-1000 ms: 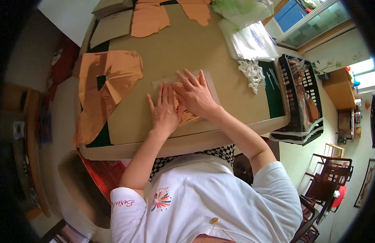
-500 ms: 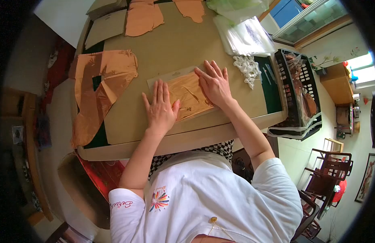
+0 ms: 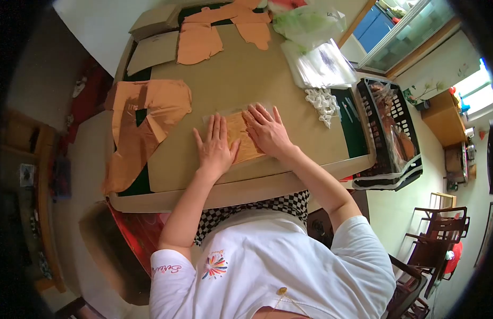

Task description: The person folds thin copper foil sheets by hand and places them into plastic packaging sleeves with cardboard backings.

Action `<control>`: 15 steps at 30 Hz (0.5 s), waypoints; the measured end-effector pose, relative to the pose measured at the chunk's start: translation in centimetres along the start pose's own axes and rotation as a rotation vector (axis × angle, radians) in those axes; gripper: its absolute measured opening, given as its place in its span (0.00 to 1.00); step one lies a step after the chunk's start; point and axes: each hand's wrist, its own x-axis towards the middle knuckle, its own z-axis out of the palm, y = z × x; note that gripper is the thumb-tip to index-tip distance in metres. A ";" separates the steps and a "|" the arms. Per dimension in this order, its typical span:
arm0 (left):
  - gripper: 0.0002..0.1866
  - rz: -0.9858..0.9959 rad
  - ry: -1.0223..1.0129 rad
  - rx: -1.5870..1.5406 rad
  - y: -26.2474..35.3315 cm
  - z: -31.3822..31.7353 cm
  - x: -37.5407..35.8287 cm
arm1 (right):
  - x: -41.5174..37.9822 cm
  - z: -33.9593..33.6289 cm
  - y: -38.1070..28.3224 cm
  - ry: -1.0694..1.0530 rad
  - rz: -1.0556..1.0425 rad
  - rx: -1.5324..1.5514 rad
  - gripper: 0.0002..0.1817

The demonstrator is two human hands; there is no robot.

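A folded copper-coloured foil balloon lies flat on the cardboard-covered table in front of me, in what looks like a clear plastic sleeve. My left hand rests on its left edge, palm down with fingers stretched out. Over its right part lies my right hand, also flat, its fingers pointing up and to the left. Neither hand grips anything. An unfolded, flat copper foil balloon spreads along the table's left side.
More flat foil balloons lie at the far edge, beside cardboard pieces. Clear plastic bags, a bundle of white ribbon and thin pale-blue sticks are at the right. A black basket stands against the table's right edge.
My right hand has slid left and a little down across the foil, closer to my left hand. The camera view has tilted, so the table appears lower in the picture.
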 end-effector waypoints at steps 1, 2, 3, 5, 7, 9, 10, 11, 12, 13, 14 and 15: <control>0.39 -0.011 -0.008 -0.003 -0.2 -0.1 0.1 | -0.1 0.3 0.0 0.010 0.009 0.026 0.24; 0.38 -0.005 0.001 0.003 -0.5 0.0 0.3 | -0.1 0.3 0.0 0.017 0.016 0.053 0.24; 0.37 0.002 0.008 0.008 -1.0 0.2 0.3 | -0.1 0.3 0.0 0.018 0.010 0.047 0.24; 0.34 -0.010 0.010 0.012 -2.0 0.3 0.1 | -0.1 0.2 0.0 0.025 0.008 0.038 0.24; 0.32 -0.051 0.014 0.009 -3.1 0.0 0.0 | -0.2 0.6 0.2 0.024 0.012 0.041 0.24; 0.31 -0.060 0.016 0.030 -4.1 -0.5 -0.4 | -0.3 0.6 0.3 0.014 0.020 0.035 0.24; 0.30 -0.068 0.016 0.040 -4.4 -0.7 -0.5 | -0.3 0.6 0.2 0.003 0.023 0.030 0.24; 0.30 -0.091 0.033 0.038 -4.4 -1.2 -0.4 | -0.1 0.6 0.1 -0.005 0.025 0.024 0.24; 0.30 -0.114 0.049 0.034 -4.2 -1.6 -0.2 | -0.1 0.6 0.1 -0.016 0.034 0.019 0.25; 0.30 -0.137 0.064 0.028 -3.8 -1.9 0.0 | -0.2 0.6 0.1 -0.029 0.042 0.014 0.25; 0.30 -0.071 0.108 0.003 -3.0 -2.0 0.3 | -0.1 0.5 0.1 -0.042 0.052 0.009 0.26; 0.30 -0.005 0.149 -0.024 -1.8 -2.0 0.7 | -0.1 0.5 0.1 -0.035 0.046 0.008 0.26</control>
